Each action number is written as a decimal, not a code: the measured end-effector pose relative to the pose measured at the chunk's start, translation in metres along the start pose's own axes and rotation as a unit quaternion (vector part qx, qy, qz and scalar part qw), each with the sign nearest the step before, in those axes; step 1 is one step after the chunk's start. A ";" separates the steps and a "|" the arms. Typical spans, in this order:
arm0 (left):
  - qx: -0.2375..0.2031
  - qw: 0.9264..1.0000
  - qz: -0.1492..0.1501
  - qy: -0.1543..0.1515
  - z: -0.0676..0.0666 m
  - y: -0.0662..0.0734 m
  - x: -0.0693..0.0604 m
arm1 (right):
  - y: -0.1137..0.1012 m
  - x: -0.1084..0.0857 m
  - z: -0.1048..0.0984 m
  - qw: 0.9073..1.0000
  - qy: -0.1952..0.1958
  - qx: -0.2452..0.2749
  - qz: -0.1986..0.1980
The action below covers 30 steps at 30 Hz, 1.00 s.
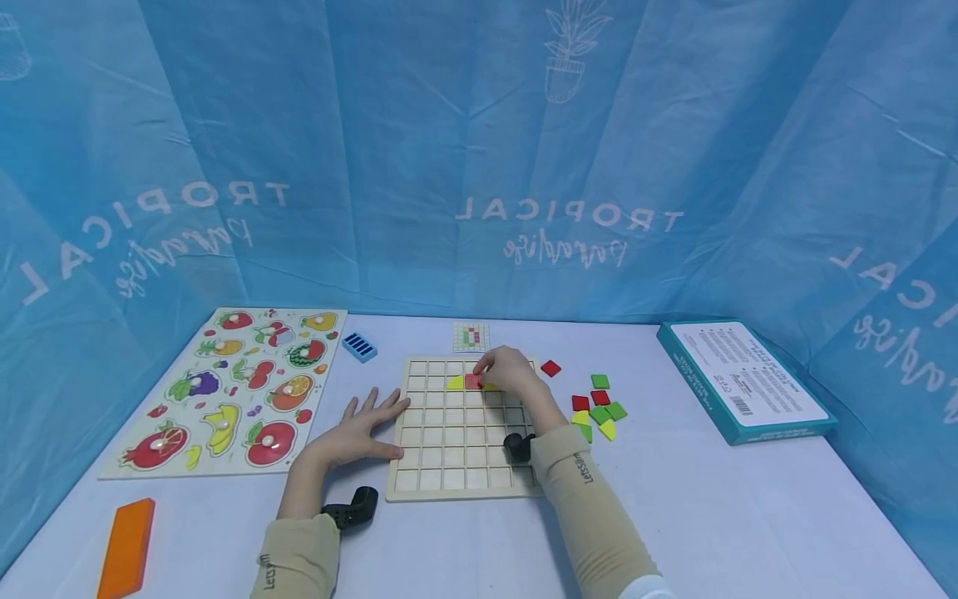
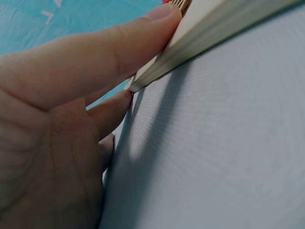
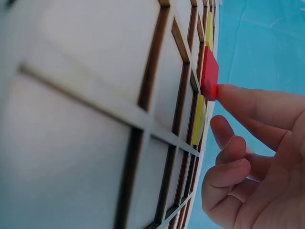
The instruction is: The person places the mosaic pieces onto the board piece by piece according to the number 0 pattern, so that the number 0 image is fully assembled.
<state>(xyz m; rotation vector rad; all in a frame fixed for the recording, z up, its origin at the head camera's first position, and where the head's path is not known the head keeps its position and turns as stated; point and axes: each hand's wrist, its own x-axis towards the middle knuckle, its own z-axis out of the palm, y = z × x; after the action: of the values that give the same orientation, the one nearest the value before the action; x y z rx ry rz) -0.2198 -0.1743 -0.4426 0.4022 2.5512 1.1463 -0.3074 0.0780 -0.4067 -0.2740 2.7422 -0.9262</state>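
Observation:
In the head view, a wooden grid board (image 1: pixel 454 436) lies on the table. My left hand (image 1: pixel 361 431) is at its left edge with fingers spread; the left wrist view shows the thumb (image 2: pixel 119 59) touching the board's side. Over the board's upper rows, my right hand (image 1: pixel 511 371) holds a red square tile (image 1: pixel 473 381) by thumb and fingertip. In the right wrist view, the red tile stands slightly proud of the grid, and the other fingers (image 3: pixel 226 179) are curled. On either side of it sit a yellow tile (image 1: pixel 456 383) and another yellow piece (image 3: pixel 198 120), the latter mostly covered in the head view.
Several loose red, green and yellow tiles (image 1: pixel 600 398) lie right of the board. Behind it is a small pattern card (image 1: pixel 471 336). A fruit puzzle (image 1: pixel 224 391), a blue block (image 1: pixel 360 347) and an orange block (image 1: pixel 126 549) are left; a teal box (image 1: pixel 746 381) lies right.

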 end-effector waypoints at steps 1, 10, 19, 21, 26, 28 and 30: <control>0.001 1.000 0.000 0.000 0.000 0.000 0.000 | 0.000 0.000 0.000 1.000 -0.002 -0.003 0.001; 0.009 1.000 0.005 0.002 0.000 0.000 0.002 | 0.000 -0.004 -0.004 1.000 -0.011 0.008 0.003; 0.002 1.000 -0.002 0.002 0.000 0.002 0.002 | 0.007 -0.011 -0.014 0.999 0.022 0.033 -0.011; 0.004 1.000 -0.001 0.002 0.000 0.002 0.002 | 0.011 -0.012 -0.016 0.999 0.027 0.044 -0.008; 0.006 1.000 -0.002 0.000 0.000 0.003 0.000 | 0.020 -0.018 -0.018 0.996 0.037 0.077 -0.003; 0.004 1.000 -0.005 0.001 0.000 0.003 0.000 | 0.024 -0.021 -0.019 0.996 0.044 0.081 -0.004; 0.004 1.000 -0.005 0.000 0.000 0.003 0.000 | 0.028 -0.023 -0.021 0.995 0.051 0.080 -0.004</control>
<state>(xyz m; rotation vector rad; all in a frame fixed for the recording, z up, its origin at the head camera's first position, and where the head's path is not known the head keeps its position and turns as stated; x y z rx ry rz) -0.2192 -0.1723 -0.4406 0.3894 2.5555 1.1335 -0.2937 0.1174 -0.4044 -0.2141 2.7384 -1.1857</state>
